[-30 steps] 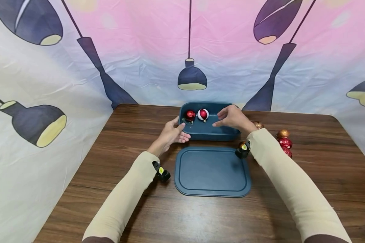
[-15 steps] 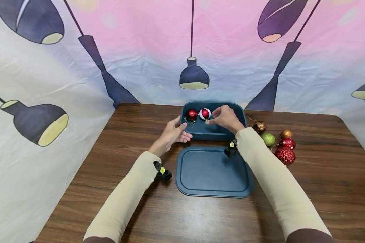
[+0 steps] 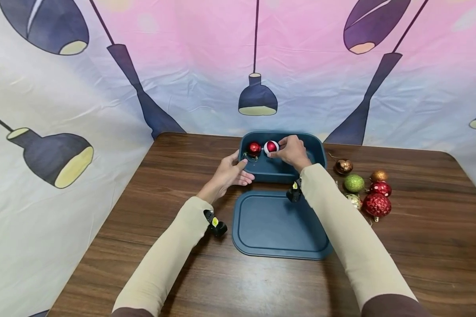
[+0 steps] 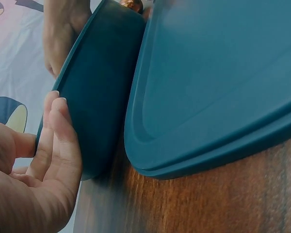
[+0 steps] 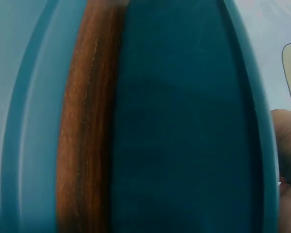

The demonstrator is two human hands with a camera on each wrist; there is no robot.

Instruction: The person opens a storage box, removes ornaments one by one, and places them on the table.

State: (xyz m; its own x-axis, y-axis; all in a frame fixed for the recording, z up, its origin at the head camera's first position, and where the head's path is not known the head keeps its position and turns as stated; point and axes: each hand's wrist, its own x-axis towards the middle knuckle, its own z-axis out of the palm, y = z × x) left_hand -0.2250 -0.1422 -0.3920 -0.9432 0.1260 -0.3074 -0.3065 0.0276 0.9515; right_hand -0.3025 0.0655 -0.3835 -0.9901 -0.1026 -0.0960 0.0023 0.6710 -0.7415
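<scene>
My left hand (image 3: pixel 231 172) pinches the left front corner of a dark blue rectangular box (image 3: pixel 269 177); in the left wrist view the thumb is on the inner side of its rim and the fingers lie along the outer wall. Inside the box, my right hand (image 3: pixel 294 152) pinches a red-and-white Christmas bauble (image 3: pixel 270 146) from its right side. A shiny red bauble (image 3: pixel 254 148) lies to the left of it, near the box's left wall. In the right wrist view the box's front wall (image 5: pixel 184 116) hides most of that hand (image 5: pixel 287 145).
A flat blue lid (image 3: pixel 279 224) lies on the wooden table (image 3: pixel 174 167) in front of the box. Right of the box are several baubles, among them a copper one (image 3: pixel 343 166), a green one (image 3: pixel 354 183) and a large red one (image 3: pixel 377 204). A printed cloth (image 3: pixel 206 88) hangs behind.
My right hand has moved left inside the box, from beside the red-and-white bauble onto it. More baubles at the right have come out from behind my right sleeve. My left hand keeps its hold.
</scene>
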